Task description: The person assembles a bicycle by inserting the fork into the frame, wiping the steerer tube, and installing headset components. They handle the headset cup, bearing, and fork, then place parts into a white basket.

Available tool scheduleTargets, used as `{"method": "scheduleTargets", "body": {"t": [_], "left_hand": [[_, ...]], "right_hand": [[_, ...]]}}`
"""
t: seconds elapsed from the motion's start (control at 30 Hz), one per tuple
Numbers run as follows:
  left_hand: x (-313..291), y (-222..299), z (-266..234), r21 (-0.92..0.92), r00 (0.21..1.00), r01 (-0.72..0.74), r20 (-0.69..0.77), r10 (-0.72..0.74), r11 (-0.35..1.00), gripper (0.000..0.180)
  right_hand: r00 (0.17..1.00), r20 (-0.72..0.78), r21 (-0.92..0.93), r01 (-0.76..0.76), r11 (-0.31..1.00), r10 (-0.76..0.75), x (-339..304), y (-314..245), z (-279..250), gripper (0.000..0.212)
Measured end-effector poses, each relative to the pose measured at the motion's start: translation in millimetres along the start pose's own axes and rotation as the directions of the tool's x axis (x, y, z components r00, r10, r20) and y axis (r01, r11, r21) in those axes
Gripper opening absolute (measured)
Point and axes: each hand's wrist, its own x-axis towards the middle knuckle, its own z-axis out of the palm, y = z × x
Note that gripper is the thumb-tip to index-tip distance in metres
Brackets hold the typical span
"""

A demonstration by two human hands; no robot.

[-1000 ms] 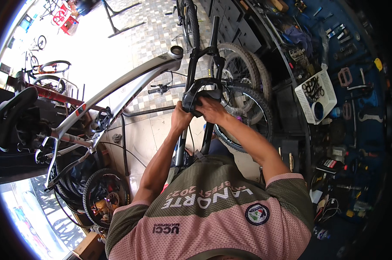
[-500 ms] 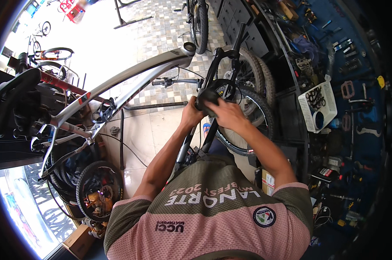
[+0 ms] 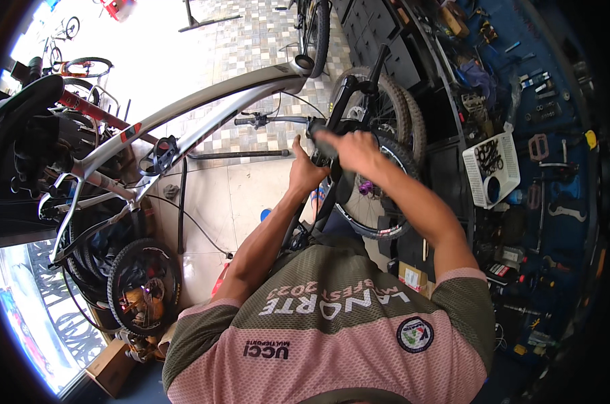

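A black bicycle suspension fork (image 3: 347,93) stands upright but tilted in front of me, its lower end by my lap. My left hand (image 3: 309,174) is closed around a fork leg at mid-height, thumb stretched up; its other fingertips are partly hidden. Just above it, my right hand (image 3: 356,151) is over the fork with the index finger reaching left. Its fingertips are smeared by motion, and a dark patch beneath them is too blurred to name. Behind the fork leans a bicycle wheel (image 3: 389,232) with a black tyre and purple hub.
A silver bicycle frame (image 3: 210,94) spans the left side. A handlebar (image 3: 271,121) lies beyond my hands. On the right, a white basket (image 3: 476,192) of small parts sits beside a tool-covered blue surface (image 3: 554,229). Another wheel (image 3: 119,296) and a cardboard box (image 3: 109,369) stand lower left.
My hands have drawn apart: the left has dropped slightly with its thumb raised, the right has moved up and right. The dark rounded thing between them no longer shows clearly. The view has shifted slightly.
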Motion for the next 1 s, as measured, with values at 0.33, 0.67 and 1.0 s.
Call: {"method": "scheduleTargets", "body": {"t": [0.33,0.67,1.0], "left_hand": [[7,-25,12,-0.022,0.995,-0.062,-0.079,0.060,0.998,0.130],[8,-21,-11,0.039,0.996,-0.035,-0.081,0.039,0.999,0.044],[20,-39,-1,-0.014,0.989,-0.123,-0.084,0.122,0.992,0.031]], "right_hand": [[0.984,-0.039,0.128,-0.170,0.977,0.176,-5,17,21,0.077],[0.540,-0.364,0.931,0.237,0.278,0.759,-130,166,62,0.041],[0.859,-0.038,0.916,0.234,-0.325,0.511,-99,83,169,0.053]]}}
